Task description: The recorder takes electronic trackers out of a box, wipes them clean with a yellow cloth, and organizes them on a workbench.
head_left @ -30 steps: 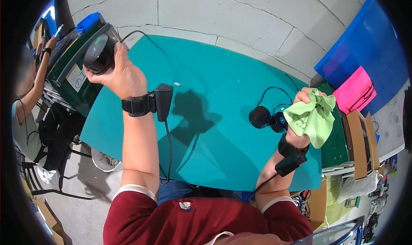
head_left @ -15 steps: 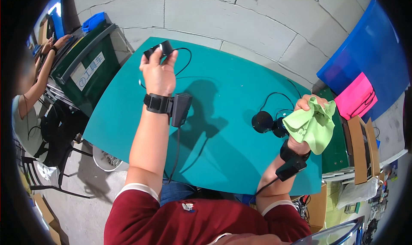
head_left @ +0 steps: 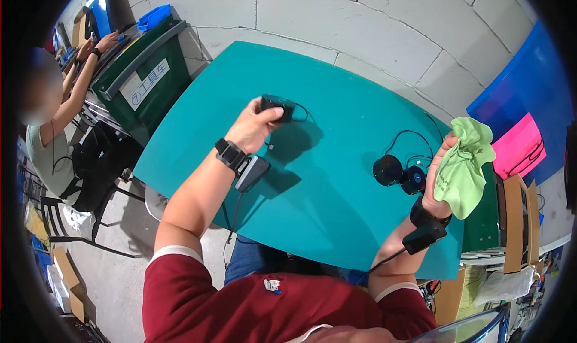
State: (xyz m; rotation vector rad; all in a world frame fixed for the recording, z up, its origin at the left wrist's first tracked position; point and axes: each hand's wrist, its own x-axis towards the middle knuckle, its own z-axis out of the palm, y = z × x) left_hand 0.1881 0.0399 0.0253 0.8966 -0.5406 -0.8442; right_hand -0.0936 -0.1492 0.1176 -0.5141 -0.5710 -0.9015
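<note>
In my left hand [head_left: 255, 127], raised over the left part of the teal table, is a small black corded device [head_left: 278, 109], with the thumb across its face. Its thin black cable loops off to the right, and a small plug hangs below the hand. My right hand [head_left: 443, 157], at the table's right side, grips a crumpled light green cloth [head_left: 464, 169] that drapes over much of the fingers. Just left of that hand, two round black speaker-like pieces [head_left: 387, 170] rest side by side on the table with their cables. Each wrist wears a strapped black box with a cord.
The teal table [head_left: 324, 217] meets a white block wall [head_left: 336, 12]. At the left, a co-worker [head_left: 51, 133] sits by a dark green tool cart [head_left: 144, 81] carrying a blue bin [head_left: 154, 17]. To the right are a blue panel [head_left: 517, 84], a pink sheet [head_left: 520, 146] and an open cardboard box [head_left: 522, 223].
My left hand has come down and right toward the table's middle with the black device, which has turned in the fingers. The right hand still grips the cloth. The whole view has shifted somewhat.
</note>
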